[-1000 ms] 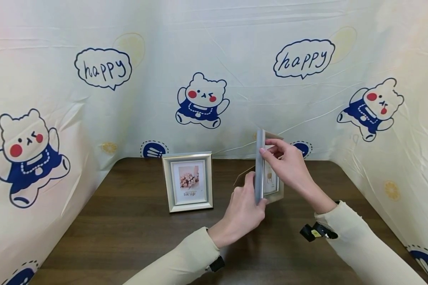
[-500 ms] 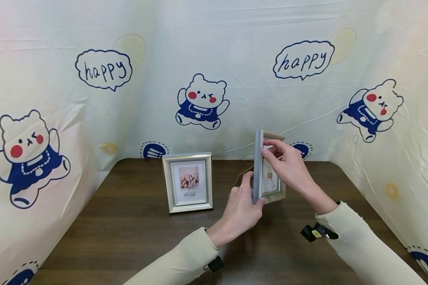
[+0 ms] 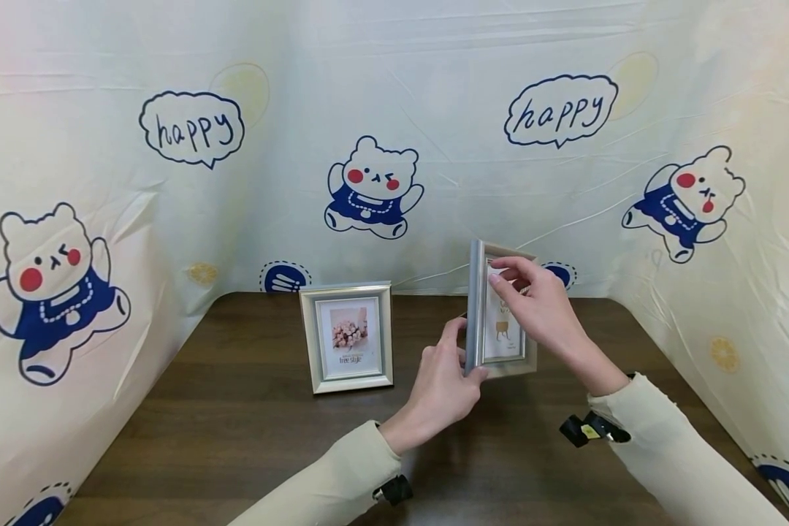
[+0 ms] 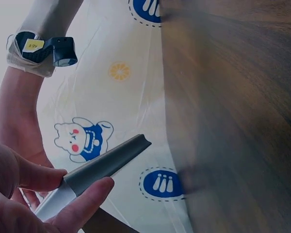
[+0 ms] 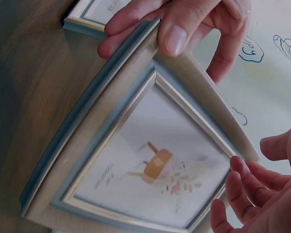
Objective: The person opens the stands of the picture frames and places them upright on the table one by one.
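Note:
My left hand [image 3: 437, 394] grips a silver-beige picture frame [image 3: 505, 343] at its lower left corner, thumb on the front and fingers behind. The frame is upright and turned at an angle to the right. Its print, plain in the right wrist view, shows a small orange-brown chair [image 5: 158, 166] with flowers. Over the frame's front, my right hand [image 3: 546, 310] has its fingers loosely bent, fingertips right at the inner border, thumb apart. The left wrist view catches the frame's grey side [image 4: 106, 165] between left thumb and finger.
Left of the hands, a second picture frame [image 3: 351, 337] with a pink bouquet print stands on the dark wooden table [image 3: 237, 438]. A pale curtain [image 3: 447, 88] with cartoon bears encloses the table at the back and both sides.
The held frame has turned so that more of its front shows in the head view. Its back stand has gone out of sight. My right hand has shifted slightly right.

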